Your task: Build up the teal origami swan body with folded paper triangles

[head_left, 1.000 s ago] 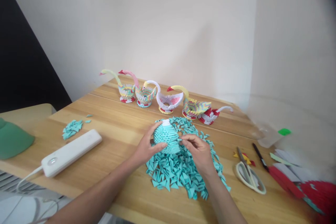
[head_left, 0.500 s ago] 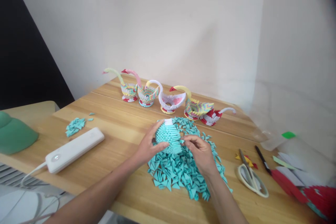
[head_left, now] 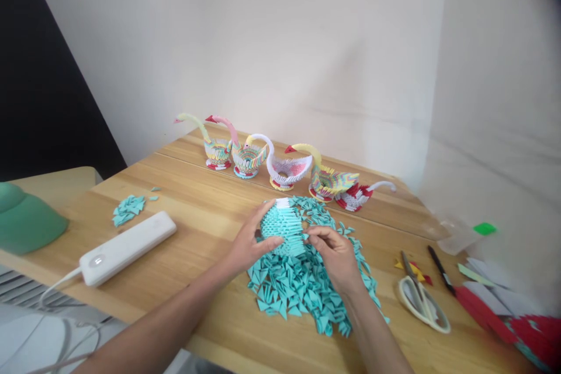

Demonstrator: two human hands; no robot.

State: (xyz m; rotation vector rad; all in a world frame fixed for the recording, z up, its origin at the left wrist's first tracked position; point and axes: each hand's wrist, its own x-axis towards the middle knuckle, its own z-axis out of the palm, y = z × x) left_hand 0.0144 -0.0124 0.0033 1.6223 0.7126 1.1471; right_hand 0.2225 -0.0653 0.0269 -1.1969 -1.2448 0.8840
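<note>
A teal modular paper model (head_left: 284, 227) with a white top rim rests on a big heap of loose teal folded paper triangles (head_left: 302, 289) on the wooden table (head_left: 197, 228). My left hand (head_left: 248, 245) cups the model's left side, thumb and fingers around it. My right hand (head_left: 335, 257) is at the model's right side with its fingertips pinched against it, perhaps on one small teal piece; I cannot make that out.
Several finished paper swans (head_left: 280, 163) line the table's far edge. A white power strip (head_left: 127, 246) and a small teal pile (head_left: 129, 209) lie left. Scissors (head_left: 421, 298), a pen (head_left: 440, 269), red paper pieces (head_left: 504, 315) and a plastic bag (head_left: 456, 234) lie right. A green cap (head_left: 26, 219) sits far left.
The view has shifted slightly; both hands stay on the teal model with hardly any movement.
</note>
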